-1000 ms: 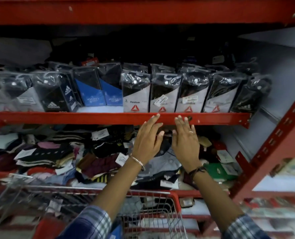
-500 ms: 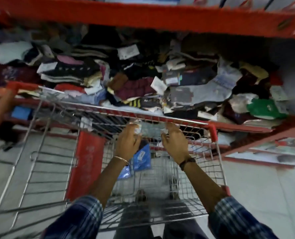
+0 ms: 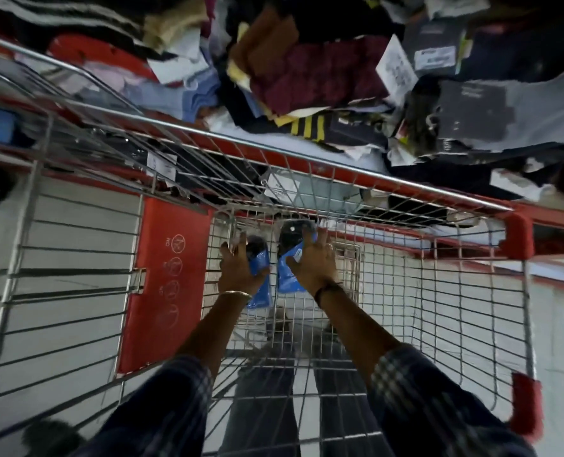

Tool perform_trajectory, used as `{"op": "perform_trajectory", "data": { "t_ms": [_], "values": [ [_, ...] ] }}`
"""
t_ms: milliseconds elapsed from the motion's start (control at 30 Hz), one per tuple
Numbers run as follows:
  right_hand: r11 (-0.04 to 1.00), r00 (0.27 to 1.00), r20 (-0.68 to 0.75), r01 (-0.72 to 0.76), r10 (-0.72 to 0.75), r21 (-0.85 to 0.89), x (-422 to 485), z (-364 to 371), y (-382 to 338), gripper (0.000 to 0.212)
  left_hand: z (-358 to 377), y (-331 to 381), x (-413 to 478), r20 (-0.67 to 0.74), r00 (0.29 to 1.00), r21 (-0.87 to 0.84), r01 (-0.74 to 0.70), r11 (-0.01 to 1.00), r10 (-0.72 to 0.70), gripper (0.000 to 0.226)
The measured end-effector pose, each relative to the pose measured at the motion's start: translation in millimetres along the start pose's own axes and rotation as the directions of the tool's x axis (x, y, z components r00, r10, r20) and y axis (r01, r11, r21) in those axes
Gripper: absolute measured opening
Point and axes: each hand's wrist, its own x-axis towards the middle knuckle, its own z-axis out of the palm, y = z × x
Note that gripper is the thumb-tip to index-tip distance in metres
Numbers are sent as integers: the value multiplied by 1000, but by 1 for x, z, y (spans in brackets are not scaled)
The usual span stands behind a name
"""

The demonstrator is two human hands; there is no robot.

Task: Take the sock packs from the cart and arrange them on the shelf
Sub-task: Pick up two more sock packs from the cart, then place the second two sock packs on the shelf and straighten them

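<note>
No legible words, brands or numbers anywhere. Red panel (image 3: pixel 165 285) on cart's child-seat flap carries four round line pictograms stacked in column, one small caption beside top one, too small to read. White tags (image 3: pixel 395 70) on sock heap at 1 o'clock show printed lines, blurred. Grey label (image 3: pixel 435 57) on dark pack beside them likewise illegible. White sticker (image 3: pixel 162 163) behind cart wire at 11 o'clock unreadable.
</note>
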Motion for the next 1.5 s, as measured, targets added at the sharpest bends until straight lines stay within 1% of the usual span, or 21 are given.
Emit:
{"op": "perform_trajectory", "data": {
  "t_ms": [67, 100, 167, 233, 333, 400, 467, 567, 733, 867, 933, 1067, 1200, 1267, 1300, 1367, 1500],
  "values": [
    [999, 999, 1, -34, 34, -14, 14, 11, -2, 85, 8, 2, 7, -4, 999, 50, 40, 998, -40, 96],
    [998, 998, 8, -56, 56, -23, 23, 17, -3, 85, 13, 2, 11, -18, 998, 87, 65, 994, -64, 92],
    [994, 993, 52, -102, 104, -43, 37, 26, -4, 85, 19, 5, 16, -53, 994, 169, 102, 980, -95, 87],
    [987, 981, 107, -157, 160, -35, 45, 30, -5, 91, 22, 8, 18, -69, 993, 229, 113, 967, -100, 84],
    [974, 967, 119, -219, 226, -63, 54, 37, -8, 100, 26, 0, 30, -36, 995, 216, 98, 971, -92, 82],
    [969, 965, 99, -239, 245, -67, 57, 38, -10, 98, 26, -7, 40, 19, 994, 173, 102, 980, -107, 82],
    [969, 966, 70, -246, 247, -31, 58, 36, -9, 91, 24, -10, 45, 52, 993, 145, 97, 985, -106, 81],
    [974, 974, 33, -226, 225, 2, 53, 33, -5, 84, 16, -9, 43, 58, 996, 114, 62, 992, -69, 77],
    [981, 986, -44, -157, 163, 109, 16, 16, 4, 76, -2, 7, 16, 5, 1000, 97, -20, 995, 19, 76],
    [972, 980, -129, -121, 148, 199, -22, -15, 6, 80, -20, 29, -10, -60, 993, 86, -99, 991, 104, 80],
    [967, 972, -186, -99, 144, 233, -40, -33, 5, 78, -32, 41, -24, -88, 987, 75, -132, 988, 138, 80],
    [976, 946, -306, -37, 103, 214, -71, -74, -5, 78, -60, 69, -52, -157, 959, 61, -230, 971, 237, 81],
    [984, 894, -448, 60, 22, 167, -96, -118, -17, 79, -91, 99, -80, -272, 901, 66, -335, 940, 339, 80],
    [984, 849, -528, 108, -18, 141, -111, -144, -27, 79, -112, 118, -92, -339, 847, 68, -412, 908, 410, 82],
    [983, 829, -559, 114, -15, 143, -115, -153, -31, 79, -120, 126, -95, -362, 827, 71, -436, 897, 430, 81],
    [977, 771, -636, 162, -37, 140, -127, -179, -42, 78, -143, 148, -108, -421, 785, 90, -462, 882, 454, 79],
    [961, 645, -760, 256, -86, 108, -146, -226, -63, 80, -184, 188, -128, -555, 699, 108, -477, 872, 451, 78]
  ]
}}
